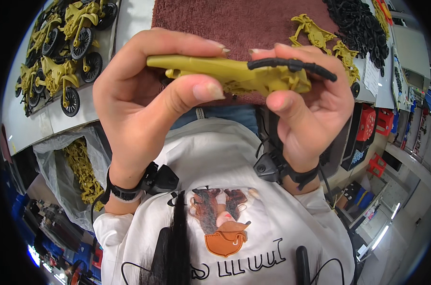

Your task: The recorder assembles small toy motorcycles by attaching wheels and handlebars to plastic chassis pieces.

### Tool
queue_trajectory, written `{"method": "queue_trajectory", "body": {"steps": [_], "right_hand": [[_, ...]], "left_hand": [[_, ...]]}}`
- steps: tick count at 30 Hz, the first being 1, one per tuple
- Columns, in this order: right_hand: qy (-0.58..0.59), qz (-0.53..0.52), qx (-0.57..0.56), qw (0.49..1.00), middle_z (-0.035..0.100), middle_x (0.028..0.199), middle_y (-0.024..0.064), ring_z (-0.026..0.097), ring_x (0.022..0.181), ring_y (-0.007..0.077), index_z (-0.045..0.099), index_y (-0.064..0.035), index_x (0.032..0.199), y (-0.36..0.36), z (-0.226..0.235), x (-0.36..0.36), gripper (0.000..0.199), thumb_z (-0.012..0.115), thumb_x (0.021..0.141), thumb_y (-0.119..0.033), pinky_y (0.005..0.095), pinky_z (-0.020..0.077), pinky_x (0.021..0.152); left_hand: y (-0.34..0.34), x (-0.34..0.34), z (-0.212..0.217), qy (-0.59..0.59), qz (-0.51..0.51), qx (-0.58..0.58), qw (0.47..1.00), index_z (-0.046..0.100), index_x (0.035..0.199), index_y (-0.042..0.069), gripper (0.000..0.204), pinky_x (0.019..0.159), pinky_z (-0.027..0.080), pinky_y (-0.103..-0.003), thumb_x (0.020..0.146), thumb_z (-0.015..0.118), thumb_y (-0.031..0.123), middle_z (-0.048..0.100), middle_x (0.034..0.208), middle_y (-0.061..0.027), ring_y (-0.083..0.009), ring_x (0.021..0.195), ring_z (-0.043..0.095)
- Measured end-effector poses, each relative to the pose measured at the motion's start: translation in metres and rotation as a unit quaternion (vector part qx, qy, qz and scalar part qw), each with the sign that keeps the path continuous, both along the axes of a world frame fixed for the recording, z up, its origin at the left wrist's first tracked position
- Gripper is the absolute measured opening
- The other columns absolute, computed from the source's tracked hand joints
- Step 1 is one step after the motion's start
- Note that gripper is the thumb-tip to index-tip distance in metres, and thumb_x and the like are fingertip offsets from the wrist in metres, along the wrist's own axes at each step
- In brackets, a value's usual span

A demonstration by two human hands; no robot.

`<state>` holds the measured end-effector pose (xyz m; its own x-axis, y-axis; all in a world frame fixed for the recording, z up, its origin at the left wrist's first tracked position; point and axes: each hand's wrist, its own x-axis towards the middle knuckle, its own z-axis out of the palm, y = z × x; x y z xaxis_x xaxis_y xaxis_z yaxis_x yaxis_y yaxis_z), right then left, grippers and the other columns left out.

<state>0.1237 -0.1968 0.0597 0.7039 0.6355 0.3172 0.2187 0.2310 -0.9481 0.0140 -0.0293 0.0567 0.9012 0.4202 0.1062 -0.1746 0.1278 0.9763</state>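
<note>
While both hands meet at the upper centre of the frame, the yellow body (227, 72) of a toy motorcycle lies across them, raised above the brown mat (239, 21). The left hand (137, 90) grips the left part of the body, fingers along the upper side and thumb against the lower side. The right hand (320, 102) holds the right end in a similar pinch, with the thumb below. A black bar (296, 65) runs along the upper edge of that end and projects beyond it to the right; the fingers of the right hand are close against it.

The mat covers the middle of the white counter (56, 124). At upper left, yellow-and-black motorcycles (58, 73) with black spoked wheels stand grouped together. At upper right, yellow frames (312, 31) lie at the edge of the mat, near a heap of black parts (360, 28). A paper sheet (371, 78) is just below the heap. At left, below the counter, a clear bag (56, 166) contains many yellow parts (82, 171). Each wrist carries a black strapped device (161, 179).
</note>
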Motion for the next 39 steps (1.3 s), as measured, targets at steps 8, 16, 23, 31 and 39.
{"method": "queue_trajectory", "body": {"steps": [8, 16, 23, 31, 39], "right_hand": [[0.257, 0.082, 0.061, 0.961, 0.059, 0.114, 0.0193, 0.06, 0.103, 0.0244, 0.051, 0.0004, 0.104, -0.002, 0.0, 0.014, 0.035, 0.07, 0.075, -0.002, 0.0387, 0.0472, 0.093], [0.12, 0.068, -0.062, 0.988, 0.06, 0.116, 0.0155, 0.058, 0.107, 0.0232, 0.05, 0.0064, 0.125, 0.002, 0.003, 0.012, 0.054, 0.069, 0.074, 0.006, 0.0363, 0.0432, 0.099], [0.158, 0.075, -0.027, 0.984, 0.063, 0.112, 0.0192, 0.063, 0.103, 0.0265, 0.051, 0.0073, 0.119, 0.002, -0.004, 0.006, 0.046, 0.068, 0.077, 0.009, 0.0381, 0.0502, 0.093], [0.118, 0.038, -0.033, 0.992, 0.067, 0.101, 0.017, 0.067, 0.091, 0.0227, 0.057, 0.0074, 0.111, 0.012, 0.003, -0.003, 0.042, 0.076, 0.074, 0.004, 0.0317, 0.0535, 0.083], [0.031, 0.01, -0.028, 0.999, 0.068, 0.099, 0.0159, 0.067, 0.085, 0.0201, 0.061, 0.0109, 0.102, 0.013, 0.0, -0.011, 0.03, 0.072, 0.074, 0.012, 0.0296, 0.0564, 0.074]], "left_hand": [[-0.001, 0.002, 0.0, 0.023, -0.039, -0.089, 0.995, 0.055, 0.115, -0.007, 0.059, 0.099, 0.042, -0.036, 0.074, 0.081, 0.026, 0.062, 0.116, -0.0168, -0.0247, 0.107, 0.06], [-0.009, 0.005, 0.003, 0.052, -0.02, -0.005, 0.998, 0.056, 0.112, -0.008, 0.034, 0.086, 0.047, -0.026, 0.081, 0.069, -0.003, 0.063, 0.109, -0.012, -0.0159, 0.098, 0.06], [-0.007, 0.003, -0.01, -0.024, -0.001, 0.16, 0.987, 0.055, 0.112, -0.009, 0.034, 0.087, 0.048, -0.026, 0.081, 0.07, -0.003, 0.061, 0.109, -0.0111, -0.0149, 0.096, 0.06], [-0.018, 0.0, -0.008, -0.023, 0.015, -0.038, 0.999, 0.056, 0.109, -0.007, 0.032, 0.082, 0.05, -0.024, 0.082, 0.072, -0.001, 0.062, 0.102, -0.0079, -0.0112, 0.093, 0.059], [-0.011, -0.006, -0.017, -0.063, 0.044, 0.244, 0.967, 0.056, 0.109, -0.009, 0.034, 0.086, 0.046, -0.026, 0.08, 0.073, -0.003, 0.061, 0.1, -0.0084, -0.014, 0.092, 0.059]]}}
